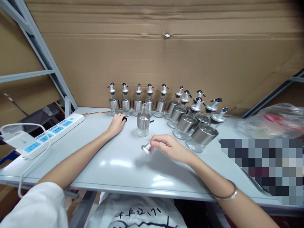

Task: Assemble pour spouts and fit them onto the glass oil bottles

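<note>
My right hand [169, 146] pinches a silver pour spout [146, 147] above the table, its wide round base facing left. My left hand [116, 124] rests on the table with its fingers curled at a small black piece [124, 119], whose exact shape is mostly hidden. Between and beyond my hands stands an upright glass oil bottle [143, 121] with a steel band and an uncapped neck; neither hand touches it. Just right of that bottle lies a small dark piece [152, 121].
Several oil bottles with silver spouts and black levers [161, 101] line the back and right of the table [106, 167]. A white power strip [54, 134] with a cable sits at left. Clear plastic bags [280, 120] lie at right. Cardboard [118, 57] walls the back.
</note>
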Motion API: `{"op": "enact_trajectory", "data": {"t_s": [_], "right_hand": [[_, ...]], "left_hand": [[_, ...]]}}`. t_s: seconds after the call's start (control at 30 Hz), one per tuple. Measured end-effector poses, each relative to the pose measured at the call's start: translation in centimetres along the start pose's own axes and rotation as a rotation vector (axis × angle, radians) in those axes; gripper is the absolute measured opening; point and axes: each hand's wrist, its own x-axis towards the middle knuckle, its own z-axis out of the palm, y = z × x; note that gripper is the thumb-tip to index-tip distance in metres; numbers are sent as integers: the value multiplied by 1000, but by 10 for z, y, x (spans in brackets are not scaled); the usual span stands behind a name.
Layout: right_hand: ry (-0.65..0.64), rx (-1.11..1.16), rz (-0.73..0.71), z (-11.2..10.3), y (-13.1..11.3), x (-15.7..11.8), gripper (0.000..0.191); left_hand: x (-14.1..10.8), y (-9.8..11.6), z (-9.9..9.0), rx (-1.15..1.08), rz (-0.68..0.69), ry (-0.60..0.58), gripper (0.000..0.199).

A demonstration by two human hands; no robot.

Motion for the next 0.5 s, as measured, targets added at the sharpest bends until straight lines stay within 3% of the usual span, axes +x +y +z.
{"op": "enact_trajectory", "data": {"t_s": [0.1,0.27,0.37,0.5], "right_hand": [[46,-12,-2,1,-1,0,31],[80,26,-14,-2,1,-1,28],[157,45,-71,-8,3,-3,30],[257,49,-161,-15,4,-3,35]], "left_hand": [[-7,7,-7,-72,0,41,10],[-34,46,-18,-466,24,314,22],[-62,83,-18,-732,58,247,33],[-102,127,-18,-1110,77,-3,28]]}}
